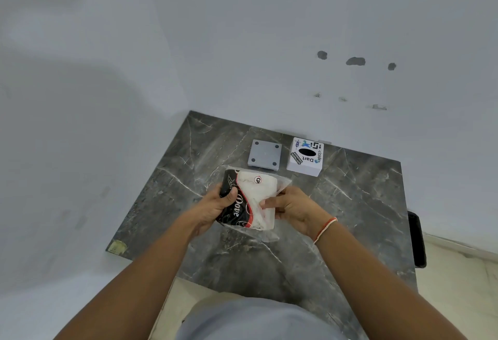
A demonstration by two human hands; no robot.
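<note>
A clear plastic packet (265, 186) with a black part printed "Dove" and white folded tissue inside is held just above the dark marble table (350, 205). My left hand (215, 206) grips the packet's black left side, thumb on top. My right hand (292, 209) pinches its right side, thumb pressed on the white tissue. A red and white thread sits around my right wrist.
A white tissue box (305, 157) with stickers and a dark oval slot stands at the table's back. To its left lies a grey square plate (265, 154) with a dark pad in each corner. Walls close in behind and on the left. A black object (416, 240) hangs past the table's right edge.
</note>
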